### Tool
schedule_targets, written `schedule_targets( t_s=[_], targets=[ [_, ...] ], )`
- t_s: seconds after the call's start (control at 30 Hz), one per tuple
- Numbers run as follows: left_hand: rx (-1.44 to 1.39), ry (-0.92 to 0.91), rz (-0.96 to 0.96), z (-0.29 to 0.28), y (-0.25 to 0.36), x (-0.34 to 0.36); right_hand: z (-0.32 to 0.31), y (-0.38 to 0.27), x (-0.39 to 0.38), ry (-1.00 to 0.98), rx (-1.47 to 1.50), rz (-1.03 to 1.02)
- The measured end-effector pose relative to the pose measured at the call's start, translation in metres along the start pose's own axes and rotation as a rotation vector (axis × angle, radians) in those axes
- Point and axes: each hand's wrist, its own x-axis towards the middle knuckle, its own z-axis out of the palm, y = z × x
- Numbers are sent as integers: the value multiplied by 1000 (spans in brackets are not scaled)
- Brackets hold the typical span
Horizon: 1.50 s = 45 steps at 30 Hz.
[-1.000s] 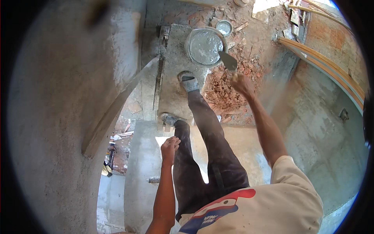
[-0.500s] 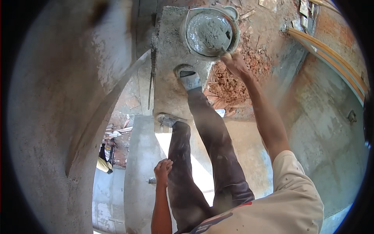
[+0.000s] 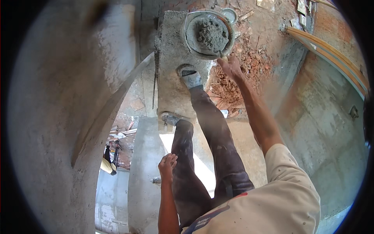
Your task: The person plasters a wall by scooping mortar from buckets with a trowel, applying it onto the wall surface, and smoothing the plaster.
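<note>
My right hand (image 3: pixel 230 67) is closed around the handle of a trowel (image 3: pixel 221 53) at the near rim of a bucket (image 3: pixel 188 43). The blade is covered by a rough heap of wet grey mortar (image 3: pixel 211 34) inside the bucket, so its shape is hidden. A wire handle rests along the bucket's far rim. Beside my left thigh hangs my left hand (image 3: pixel 167 163), fingers curled in and nothing visible in them. Both my feet stand on a mortar-stained plank or slab (image 3: pixel 171 89), and the bucket sits at its far end.
Reddish broken rubble (image 3: pixel 230 87) lies right of the platform. A rough plastered wall (image 3: pixel 50 117) fills the left side, another wall (image 3: pixel 323 128) the right. Curved-looking wooden boards (image 3: pixel 331 46) lean at upper right. Down at the left, part of another person (image 3: pixel 109 163) shows.
The mortar in the bucket has gone from a smoother, wetter surface to a rough heap. My right hand has shifted slightly left at the rim. My left hand stays by the thigh.
</note>
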Motion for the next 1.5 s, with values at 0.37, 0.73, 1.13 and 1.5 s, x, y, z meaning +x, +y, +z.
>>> schedule_targets(
  t_s=[0.37,0.73,1.13,1.5],
  targets=[
    [145,52,303,-67,-23,-58,-1,-196,-173,35,-84,-308],
    [-252,484,832,-202,-69,-10,120,-421,-502,-1008,567,-506],
    [38,1093,867,-305,-280,60,26,-745,-861,-13,972,-1660],
    [81,1176,695,-284,-325,91,30,-804,-972,1086,1591,-1954]
  ],
)
